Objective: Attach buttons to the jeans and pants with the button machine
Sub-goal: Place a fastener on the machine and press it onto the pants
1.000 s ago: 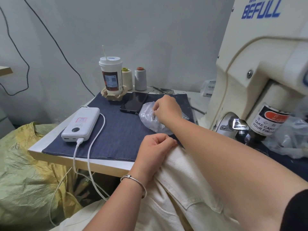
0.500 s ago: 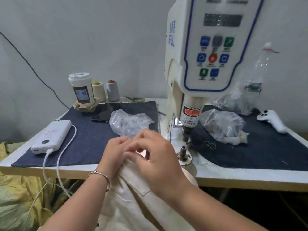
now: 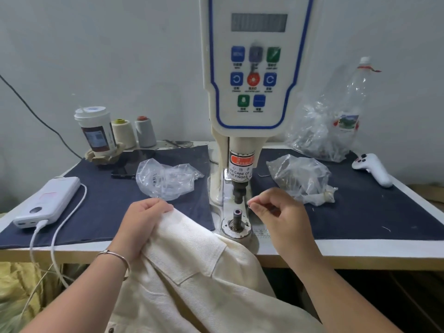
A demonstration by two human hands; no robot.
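Pale wall backs a white table (image 3: pixel 312 247) covered by dark blue cloth (image 3: pixel 103 203), with the button machine (image 3: pixel 247 92) standing at the middle and its control panel facing the camera. Compared with 0.5 s ago, the view now sits squarer to the machine, and the 2 hands have parted. The left hand (image 3: pixel 141 222) grips the edge of the cream pants (image 3: pixel 192 267) with curled fingers, holding the fabric on the near table edge just left of the machine's lower die post (image 3: pixel 237 213). The right hand (image 3: pixel 278 217), earlier overlapping the left hand above the fabric, has moved right and now hovers just right of the post, thumb and forefinger pinched together on something too small to make out; the other fingers are curled. The post stands uncovered, below the machine's punch.

On the left lie a crumpled clear bag (image 3: pixel 165 179), a phone (image 3: pixel 129 164), a white power bank (image 3: pixel 48 200) with its cable, a lidded cup (image 3: pixel 96 131) and 2 thread cones (image 3: pixel 134 132). On the right sit 2 more clear bags (image 3: pixel 300 179), a plastic bottle (image 3: pixel 355 92) and a white controller (image 3: pixel 372 169).
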